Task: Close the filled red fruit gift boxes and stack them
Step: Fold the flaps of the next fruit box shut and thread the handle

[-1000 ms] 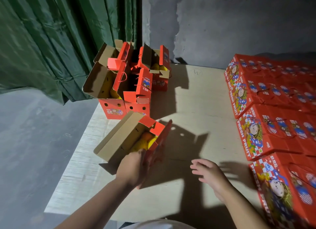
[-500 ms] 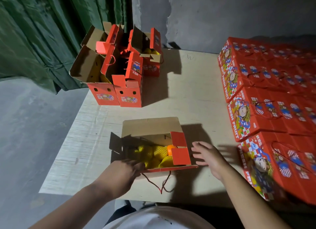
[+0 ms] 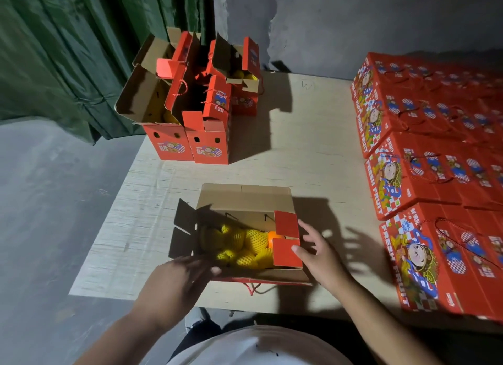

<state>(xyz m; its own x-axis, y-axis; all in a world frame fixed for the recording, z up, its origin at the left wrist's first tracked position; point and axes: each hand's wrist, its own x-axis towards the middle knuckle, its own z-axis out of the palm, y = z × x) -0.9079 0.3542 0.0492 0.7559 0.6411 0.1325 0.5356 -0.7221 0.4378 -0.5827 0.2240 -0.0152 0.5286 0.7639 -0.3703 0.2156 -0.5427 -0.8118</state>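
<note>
Open red gift box, lower centre of frame, fruit showing. Pressed at its right end flap by loose right fingertips, likely to fold it; steadied at near edge by left hand, grip unclear. Closed boxes at right.

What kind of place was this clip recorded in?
Probably a makeshift fruit-packing room: rows of closed red printed gift boxes, an open cardboard box of foam-netted yellow fruit on a bare plywood table, rough grey wall.
</note>
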